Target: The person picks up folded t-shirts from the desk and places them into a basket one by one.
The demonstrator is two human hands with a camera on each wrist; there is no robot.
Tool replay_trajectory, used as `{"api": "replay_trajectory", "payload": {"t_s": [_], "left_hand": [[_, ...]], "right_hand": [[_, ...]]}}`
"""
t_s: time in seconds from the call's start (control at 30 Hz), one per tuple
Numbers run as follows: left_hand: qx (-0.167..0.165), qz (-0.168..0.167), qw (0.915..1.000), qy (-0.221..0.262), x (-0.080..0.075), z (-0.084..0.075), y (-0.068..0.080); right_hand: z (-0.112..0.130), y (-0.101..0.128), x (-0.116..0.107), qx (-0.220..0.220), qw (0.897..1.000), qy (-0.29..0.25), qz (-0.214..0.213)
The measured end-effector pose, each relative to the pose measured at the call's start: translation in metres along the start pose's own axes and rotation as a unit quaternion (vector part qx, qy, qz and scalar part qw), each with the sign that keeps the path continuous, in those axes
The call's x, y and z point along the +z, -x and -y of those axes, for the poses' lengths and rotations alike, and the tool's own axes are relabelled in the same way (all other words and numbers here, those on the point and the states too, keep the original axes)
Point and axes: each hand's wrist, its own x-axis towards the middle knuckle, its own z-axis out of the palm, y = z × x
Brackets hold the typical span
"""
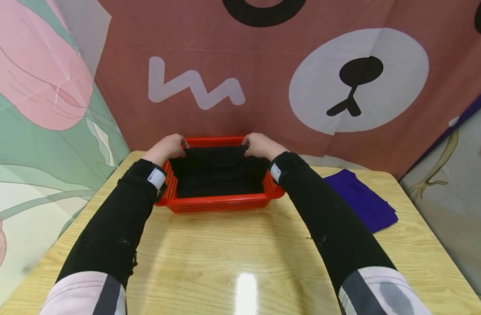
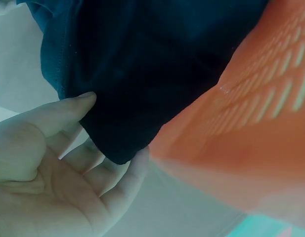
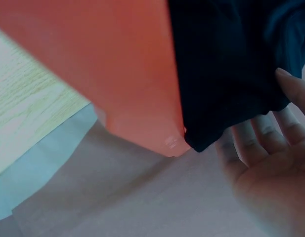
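At the far edge of the bench (image 1: 240, 258), a red basket (image 1: 221, 203) is sitting against the bear-patterned backdrop (image 1: 264, 78), and everything else is placing itself around that basket. The bench is stretching pale and wood-grained on the near side of the basket. A purple cloth (image 1: 362, 201) is lying flat on the bench to the right of the basket, near it but apart from it. Inside the basket a black cloth (image 1: 218, 173) is filling the floor and rising up over the far rim. The left hand (image 1: 165, 148) is gripping the far left corner of that cloth at the basket's far rim; in the left wrist view its fingers (image 2: 127, 173) are curling loosely under the cloth's corner with the thumb on the fabric. The right hand (image 1: 262, 145) is holding the far right corner likewise, its fingers (image 3: 256, 143) lying behind the hanging cloth just beside the basket's wall.
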Motion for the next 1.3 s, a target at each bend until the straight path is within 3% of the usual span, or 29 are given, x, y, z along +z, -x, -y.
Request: {"api": "replay_trajectory", "payload": {"t_s": [0.3, 0.37, 0.63, 0.9, 1.3], "left_hand": [[0.004, 0.018, 0.9998, 0.000, 0.002, 0.001, -0.004], [0.010, 0.015, 0.9998, 0.005, 0.003, 0.005, -0.007], [0.003, 0.007, 1.0000, 0.003, -0.001, -0.005, 0.007], [-0.001, -0.023, 0.9997, -0.006, 0.001, -0.007, 0.009], [0.003, -0.017, 0.9997, -0.016, -0.002, -0.014, 0.015]], "right_hand": [[0.000, -0.003, 0.002, -0.009, 0.999, 0.029, 0.039], [-0.001, -0.003, 0.002, -0.009, 0.999, 0.032, 0.038], [-0.001, -0.003, 0.004, -0.017, 0.999, 0.033, 0.032], [0.000, -0.001, 0.003, -0.019, 0.999, 0.033, 0.031], [-0.001, 0.011, -0.002, -0.027, 0.999, 0.014, 0.018]]}}
